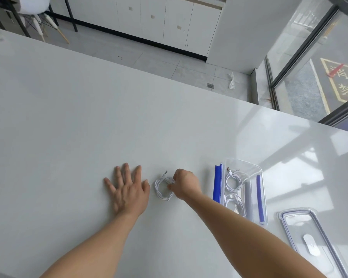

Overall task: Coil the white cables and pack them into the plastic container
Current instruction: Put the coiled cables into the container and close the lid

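The table (88, 117) is big, white and shiny. All the things for the job sit at its near right part, close to the person, so both hands can get to them easily.

The box (241, 161) is clear plastic with blue clips (217, 185) on its long sides. It stands open on the right, near the right hand, so a coil has only a short way to go. The lid (295, 221) lies flat on the table, just right of the box and nearer to the person. It is off so that cables can go in from the top.

The left hand (128, 189) lies flat on the table, left of the loose coil. Its fingers (127, 173) are straight and spread apart, and it holds nothing. It seems to rest there, out of the way but close enough to help.

The right hand (186, 184) is curled. Its fingertips (170, 186) pinch the right side of the loose coil (161, 190), where the loops come together. Pinching there likely stops the loops from springing open.

The loose coil is a white cable wound into a small ring. It lies on the table between the two hands, just beside the left thumb, and it is not in the box yet. One plug (166, 172) sticks out on its far side.

Two more white coils are in the box: the far coil (232, 182) and the near coil (236, 203). They lie in a row, one behind the other. The right arm hides the near end of the box, so it is hard to tell how much room is left. The next step looks like lifting the loose coil over into the box.
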Action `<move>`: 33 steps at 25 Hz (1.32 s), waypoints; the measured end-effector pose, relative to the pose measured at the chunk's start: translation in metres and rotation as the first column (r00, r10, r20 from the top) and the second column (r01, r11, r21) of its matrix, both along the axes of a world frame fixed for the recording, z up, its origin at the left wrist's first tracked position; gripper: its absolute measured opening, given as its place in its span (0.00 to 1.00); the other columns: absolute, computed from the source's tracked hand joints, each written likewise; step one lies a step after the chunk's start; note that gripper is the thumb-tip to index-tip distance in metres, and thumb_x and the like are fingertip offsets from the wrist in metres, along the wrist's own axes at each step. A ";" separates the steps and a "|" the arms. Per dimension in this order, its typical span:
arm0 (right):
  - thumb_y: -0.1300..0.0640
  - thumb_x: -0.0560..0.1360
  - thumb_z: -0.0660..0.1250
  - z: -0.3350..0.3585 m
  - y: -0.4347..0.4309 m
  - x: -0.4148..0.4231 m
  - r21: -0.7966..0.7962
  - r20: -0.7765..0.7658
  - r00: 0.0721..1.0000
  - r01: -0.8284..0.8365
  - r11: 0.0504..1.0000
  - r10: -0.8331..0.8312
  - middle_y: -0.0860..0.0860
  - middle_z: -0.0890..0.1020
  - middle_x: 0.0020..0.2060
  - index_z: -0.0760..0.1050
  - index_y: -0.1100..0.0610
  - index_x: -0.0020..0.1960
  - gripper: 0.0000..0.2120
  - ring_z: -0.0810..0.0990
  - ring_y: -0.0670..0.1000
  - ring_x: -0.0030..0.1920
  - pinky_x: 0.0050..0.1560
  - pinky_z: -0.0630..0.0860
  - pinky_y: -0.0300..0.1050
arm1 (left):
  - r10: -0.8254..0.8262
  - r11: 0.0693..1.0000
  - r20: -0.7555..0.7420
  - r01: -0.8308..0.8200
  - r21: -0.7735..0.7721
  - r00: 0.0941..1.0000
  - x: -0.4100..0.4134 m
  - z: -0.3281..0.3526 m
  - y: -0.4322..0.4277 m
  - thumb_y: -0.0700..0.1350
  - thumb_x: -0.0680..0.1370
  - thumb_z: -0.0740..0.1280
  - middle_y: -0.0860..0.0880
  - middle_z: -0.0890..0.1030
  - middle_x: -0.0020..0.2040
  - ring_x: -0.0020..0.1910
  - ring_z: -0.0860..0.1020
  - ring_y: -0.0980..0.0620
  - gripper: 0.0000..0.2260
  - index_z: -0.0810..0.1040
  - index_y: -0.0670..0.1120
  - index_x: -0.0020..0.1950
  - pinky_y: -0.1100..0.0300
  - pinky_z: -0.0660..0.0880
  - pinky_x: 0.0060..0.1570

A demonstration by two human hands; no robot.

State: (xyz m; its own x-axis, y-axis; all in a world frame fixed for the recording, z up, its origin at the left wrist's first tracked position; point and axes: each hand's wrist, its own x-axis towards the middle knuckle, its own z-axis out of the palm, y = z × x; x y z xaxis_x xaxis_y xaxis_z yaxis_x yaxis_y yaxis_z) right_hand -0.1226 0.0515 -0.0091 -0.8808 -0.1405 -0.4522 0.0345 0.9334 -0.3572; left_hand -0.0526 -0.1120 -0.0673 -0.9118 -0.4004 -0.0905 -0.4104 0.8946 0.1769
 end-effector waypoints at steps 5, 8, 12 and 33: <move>0.60 0.68 0.70 0.007 0.004 0.003 -0.017 -0.037 0.999 0.006 1.000 -0.007 0.58 0.85 0.40 0.80 0.62 0.46 0.08 0.85 0.61 0.42 0.36 0.80 0.49 | 0.010 1.000 -0.026 -0.010 0.010 1.000 0.000 -0.003 -0.002 0.56 0.79 0.60 0.41 0.63 0.79 0.79 0.55 0.38 0.24 0.67 0.54 0.75 0.28 0.50 0.72; 0.60 0.68 0.70 0.022 0.015 0.008 -0.075 -0.082 0.996 0.029 0.997 -0.035 0.55 0.84 0.37 0.80 0.60 0.47 0.08 0.84 0.59 0.37 0.31 0.77 0.46 | 0.020 1.000 -0.050 -0.020 0.014 0.999 0.000 -0.004 -0.001 0.55 0.79 0.61 0.41 0.63 0.79 0.79 0.55 0.38 0.24 0.68 0.53 0.75 0.28 0.49 0.72; 0.58 0.70 0.71 0.054 0.049 0.016 -0.119 -0.177 0.980 0.069 0.991 -0.089 0.50 0.83 0.36 0.81 0.55 0.48 0.07 0.79 0.52 0.34 0.27 0.67 0.39 | 0.027 1.000 -0.042 -0.027 0.007 0.999 0.000 -0.003 0.000 0.56 0.79 0.60 0.42 0.63 0.79 0.79 0.55 0.38 0.24 0.67 0.54 0.75 0.28 0.49 0.72; 0.57 0.74 0.69 0.045 0.191 0.014 0.404 -0.145 0.989 0.086 0.911 -0.029 0.56 0.84 0.40 0.80 0.58 0.46 0.05 0.80 0.59 0.40 0.37 0.73 0.44 | 0.031 0.999 -0.025 -0.031 -0.012 0.999 0.000 -0.009 -0.001 0.57 0.80 0.56 0.42 0.61 0.80 0.79 0.53 0.39 0.25 0.64 0.54 0.77 0.29 0.47 0.71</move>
State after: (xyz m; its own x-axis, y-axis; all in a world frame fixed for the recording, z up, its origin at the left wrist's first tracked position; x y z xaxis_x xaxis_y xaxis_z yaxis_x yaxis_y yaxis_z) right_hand -0.1085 0.2427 0.0359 -0.9375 0.0839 -0.3377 0.0714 0.9962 0.0492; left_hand -0.0526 -0.1129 -0.0759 -0.9009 -0.4295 -0.0626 -0.4335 0.8837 0.1763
